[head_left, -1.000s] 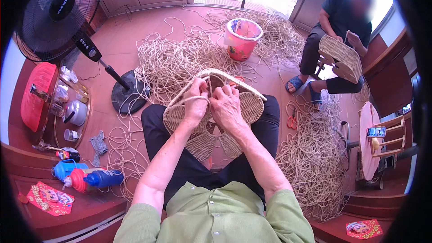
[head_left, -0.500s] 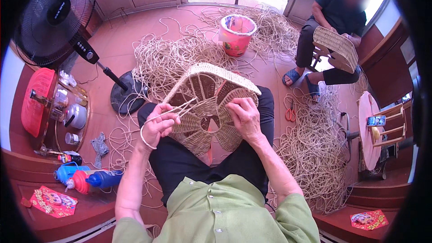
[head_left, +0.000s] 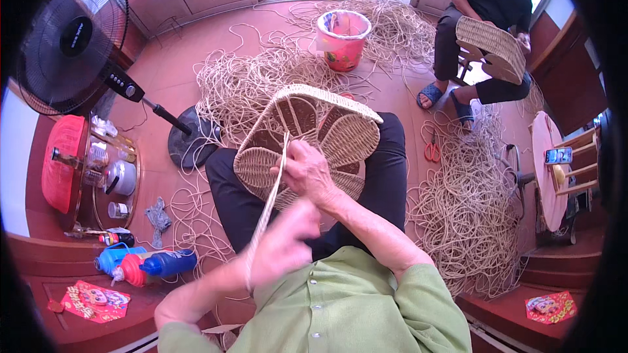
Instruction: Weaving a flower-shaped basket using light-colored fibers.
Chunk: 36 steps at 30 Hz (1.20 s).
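A woven piece of pale straw-coloured cord, with petal-shaped panels and open gaps between dark spokes, rests tilted on my lap. My right hand lies over its middle, fingers curled closed on the cord where it leaves the weave. This cord runs taut down to my left wrist. Lower and nearer to me, my left hand is smeared by motion, so its fingers are unclear. The panel centre is hidden under my right hand.
Loose cord heaps cover the floor ahead, with another pile at right. Red scissors lie beside it. A pink bucket stands ahead, a fan at left. Another person holds a woven piece at far right.
My left hand has swung down and toward me, drawing the cord out long. My right hand has moved left from the right-hand panel to where the cord leaves the weave.
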Each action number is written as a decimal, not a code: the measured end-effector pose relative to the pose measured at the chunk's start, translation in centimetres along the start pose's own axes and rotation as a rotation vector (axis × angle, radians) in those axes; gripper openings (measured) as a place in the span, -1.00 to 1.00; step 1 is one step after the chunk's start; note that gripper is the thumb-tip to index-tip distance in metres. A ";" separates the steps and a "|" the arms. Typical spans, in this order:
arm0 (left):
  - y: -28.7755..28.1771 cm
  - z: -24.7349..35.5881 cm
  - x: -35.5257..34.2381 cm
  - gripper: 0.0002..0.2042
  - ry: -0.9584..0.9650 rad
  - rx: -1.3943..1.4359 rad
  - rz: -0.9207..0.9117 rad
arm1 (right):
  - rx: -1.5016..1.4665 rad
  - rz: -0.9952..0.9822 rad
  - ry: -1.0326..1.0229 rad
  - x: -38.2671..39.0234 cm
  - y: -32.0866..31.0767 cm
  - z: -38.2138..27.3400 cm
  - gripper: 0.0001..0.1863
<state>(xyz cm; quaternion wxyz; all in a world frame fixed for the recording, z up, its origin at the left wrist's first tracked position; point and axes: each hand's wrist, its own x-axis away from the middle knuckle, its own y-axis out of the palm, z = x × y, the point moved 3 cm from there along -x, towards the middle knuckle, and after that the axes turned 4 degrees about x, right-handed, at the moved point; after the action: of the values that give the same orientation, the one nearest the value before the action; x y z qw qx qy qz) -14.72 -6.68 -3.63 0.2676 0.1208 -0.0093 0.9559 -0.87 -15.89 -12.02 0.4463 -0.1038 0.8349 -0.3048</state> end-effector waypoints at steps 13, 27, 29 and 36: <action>-8.9 -3.2 1.3 -0.57 0.236 -0.261 0.696 | -0.823 -0.200 -0.265 1.1 -5.1 -16.9 -0.71; -26.3 -15.0 8.1 -0.66 0.224 0.715 0.837 | 0.234 -0.220 0.204 -0.2 -7.8 1.9 -0.34; -28.1 -16.2 7.6 -0.68 0.003 0.680 0.929 | 0.440 -0.212 0.152 1.2 -7.4 6.0 -0.30; -31.9 -9.5 9.1 -0.44 0.298 -1.016 1.403 | 0.465 -0.106 -0.004 0.0 -4.0 6.9 -0.56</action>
<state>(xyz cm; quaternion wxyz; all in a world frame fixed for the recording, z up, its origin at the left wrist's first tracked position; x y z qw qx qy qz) -7.97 26.05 -12.23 -0.3616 -0.1725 -0.4707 0.7861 4.30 -21.97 -12.50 0.4432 -0.0424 0.7349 -0.5115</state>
